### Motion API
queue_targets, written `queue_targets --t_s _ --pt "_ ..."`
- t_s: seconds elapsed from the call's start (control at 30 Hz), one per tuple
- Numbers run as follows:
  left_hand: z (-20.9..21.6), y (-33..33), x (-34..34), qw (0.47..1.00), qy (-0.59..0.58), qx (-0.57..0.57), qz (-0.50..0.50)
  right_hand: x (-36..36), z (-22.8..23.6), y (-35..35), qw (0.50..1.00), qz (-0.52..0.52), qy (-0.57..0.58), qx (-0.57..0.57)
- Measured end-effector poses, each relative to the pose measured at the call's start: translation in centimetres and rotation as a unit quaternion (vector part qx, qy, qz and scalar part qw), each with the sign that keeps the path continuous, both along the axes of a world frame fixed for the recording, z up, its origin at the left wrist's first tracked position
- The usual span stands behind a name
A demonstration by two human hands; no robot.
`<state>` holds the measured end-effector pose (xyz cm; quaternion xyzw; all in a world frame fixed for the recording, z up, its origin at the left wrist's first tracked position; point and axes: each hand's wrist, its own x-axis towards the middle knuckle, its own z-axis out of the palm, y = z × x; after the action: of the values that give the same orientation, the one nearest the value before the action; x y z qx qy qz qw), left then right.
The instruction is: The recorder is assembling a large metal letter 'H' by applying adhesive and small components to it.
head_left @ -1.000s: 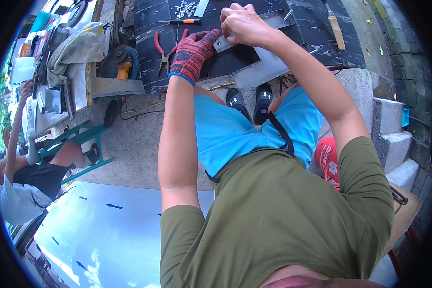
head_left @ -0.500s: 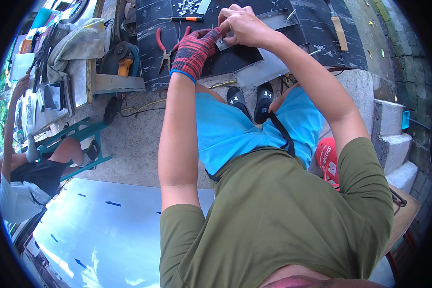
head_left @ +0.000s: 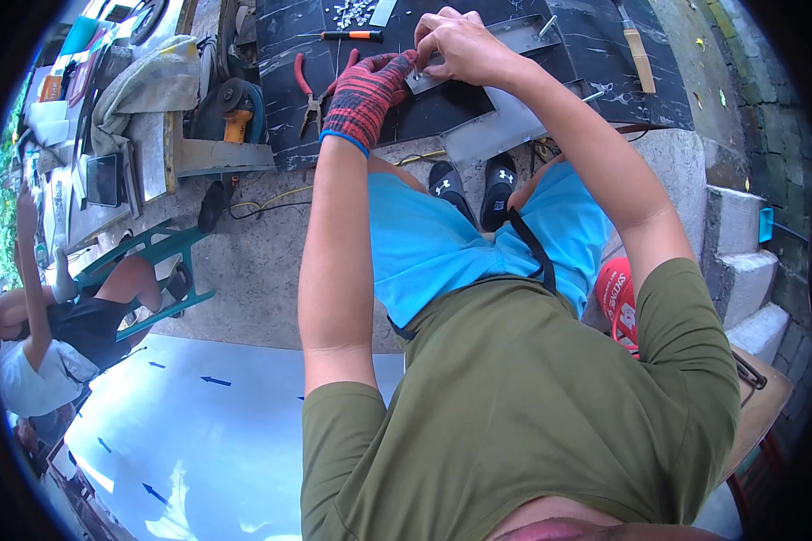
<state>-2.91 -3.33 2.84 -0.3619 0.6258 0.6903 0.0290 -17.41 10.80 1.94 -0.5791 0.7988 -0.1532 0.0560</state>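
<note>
My left hand [head_left: 366, 101], in a red and black knit glove with a blue cuff, is closed, its fingertips pinched at the left end of a grey metal channel [head_left: 520, 38]. Bare and also closed, my right hand [head_left: 460, 50] meets it there with bent fingers. What lies between the fingertips is too small to make out. A small round metal piece shows at the channel's end beneath them. A second flat metal piece [head_left: 484, 132] lies nearer me. Red-handled pliers [head_left: 310, 106] rest open left of the glove, and an orange and black screwdriver [head_left: 355, 36] lies beyond it.
Small metal bits [head_left: 355, 13] are scattered at the far side of the dark marbled table [head_left: 284, 135]. A wooden-handled tool [head_left: 639, 59] lies at the right. To the left sit an angle grinder [head_left: 236, 119] and a grey cloth [head_left: 144, 95]; another person [head_left: 41, 365] sits there.
My right hand has shifted very slightly right, while the left stays almost in place. At the far left, the other person's arm and body have moved.
</note>
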Motion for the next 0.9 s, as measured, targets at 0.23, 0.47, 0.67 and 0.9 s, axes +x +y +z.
queue_targets --t_s 0.23,0.47,0.67,0.9 --pt "-2.4 -0.9 0.5 0.998 0.066 -0.006 0.016 0.2 0.2 -0.3 0.999 0.003 0.030 0.012" --pt "-1.0 -0.6 0.5 1.000 0.025 -0.015 -0.009 0.5 0.4 -0.4 1.000 0.003 0.016 0.011" --pt "-0.6 -0.3 0.4 1.000 0.024 -0.009 0.002 0.3 -0.5 -0.4 1.000 0.005 0.022 -0.009" --pt "-1.9 -0.8 0.8 0.996 0.088 0.003 0.005 0.3 -0.3 -0.7 1.000 0.014 0.027 -0.010"
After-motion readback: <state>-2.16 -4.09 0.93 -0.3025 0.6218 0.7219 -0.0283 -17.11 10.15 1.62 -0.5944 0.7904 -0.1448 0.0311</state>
